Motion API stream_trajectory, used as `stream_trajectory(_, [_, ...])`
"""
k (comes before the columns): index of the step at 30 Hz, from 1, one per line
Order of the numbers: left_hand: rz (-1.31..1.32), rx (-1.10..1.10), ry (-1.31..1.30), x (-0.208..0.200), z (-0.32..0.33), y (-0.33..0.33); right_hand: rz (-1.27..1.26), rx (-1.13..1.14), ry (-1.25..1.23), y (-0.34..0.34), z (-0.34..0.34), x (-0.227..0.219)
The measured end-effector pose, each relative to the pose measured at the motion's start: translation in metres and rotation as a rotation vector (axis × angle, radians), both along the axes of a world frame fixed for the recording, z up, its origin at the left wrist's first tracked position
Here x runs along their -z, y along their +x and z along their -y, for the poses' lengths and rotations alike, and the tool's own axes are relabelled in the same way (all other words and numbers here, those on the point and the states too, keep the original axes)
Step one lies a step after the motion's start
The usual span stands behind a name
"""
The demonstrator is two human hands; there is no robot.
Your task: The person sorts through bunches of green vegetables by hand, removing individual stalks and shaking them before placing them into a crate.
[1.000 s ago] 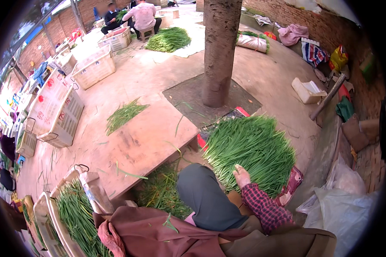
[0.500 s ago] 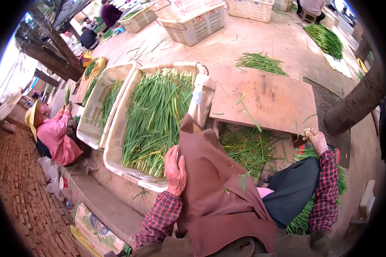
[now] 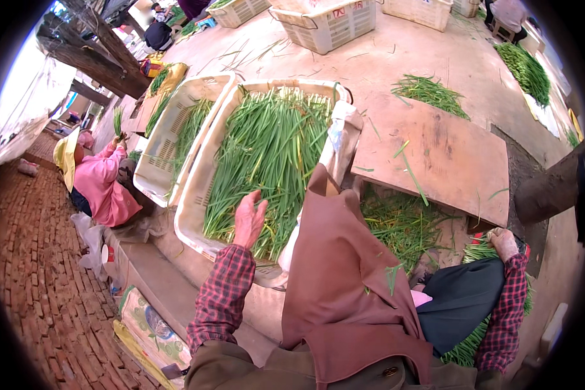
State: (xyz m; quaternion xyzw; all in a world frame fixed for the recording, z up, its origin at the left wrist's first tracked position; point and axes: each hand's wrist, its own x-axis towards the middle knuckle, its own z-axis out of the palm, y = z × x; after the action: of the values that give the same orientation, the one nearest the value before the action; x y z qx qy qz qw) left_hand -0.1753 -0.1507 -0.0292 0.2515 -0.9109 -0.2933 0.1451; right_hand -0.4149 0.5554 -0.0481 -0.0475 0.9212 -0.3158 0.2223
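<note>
Held over the near part of a white plastic crate [image 3: 190,211], my left hand [image 3: 249,221] is open and empty, thumb and fingers apart. Long green chives [image 3: 266,153] fill that crate, their pale ends mostly toward the far side. At the far right of my lap my right hand [image 3: 502,244] is lowered onto a pile of chives [image 3: 478,250] beside my knee. Its fingers bend down and their tips are hidden, so its grip cannot be made out. A brown apron [image 3: 351,253] covers my lap, with a few green scraps on it.
A low wooden board [image 3: 435,153] stands ahead right, with loose leaves [image 3: 403,224] beneath. A second white crate [image 3: 156,172] adjoins the full one. Left sits a person in pink [image 3: 107,182] holding greens. A wooden post [image 3: 549,185] rises at right. More crates [image 3: 328,29] stand farther back.
My left hand has gone from beside the apron to over the crate, fingers spreading. My right hand has dropped from the board's corner to the chive pile. The view has shifted left.
</note>
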Motion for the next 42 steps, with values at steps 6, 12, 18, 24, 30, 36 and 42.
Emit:
stream_trajectory(6, [0.205,-0.057,-0.417,0.050,0.059,0.040,0.156,0.127,0.014,-0.002,-0.022,0.011])
stream_trajectory(12, [0.632,-0.484,-0.161,0.094,0.184,0.083,0.228,0.161,-0.023,-0.007,-0.028,0.021])
stream_trajectory(18, [0.874,-0.455,0.051,0.089,0.183,0.058,0.229,0.153,-0.034,-0.005,-0.037,0.012])
stream_trajectory(24, [0.946,-0.258,0.168,0.143,0.256,0.093,0.271,0.194,-0.020,-0.008,-0.030,0.017])
stream_trajectory(30, [0.693,-0.273,0.136,0.159,0.233,0.087,0.312,0.173,-0.018,-0.013,-0.029,0.016])
stream_trajectory(36, [0.687,-0.327,0.095,0.102,0.197,0.074,0.307,0.181,-0.052,-0.015,-0.014,0.016])
stream_trajectory(42, [0.724,-0.267,0.013,0.086,0.199,0.071,0.295,0.091,-0.036,-0.020,-0.026,0.025])
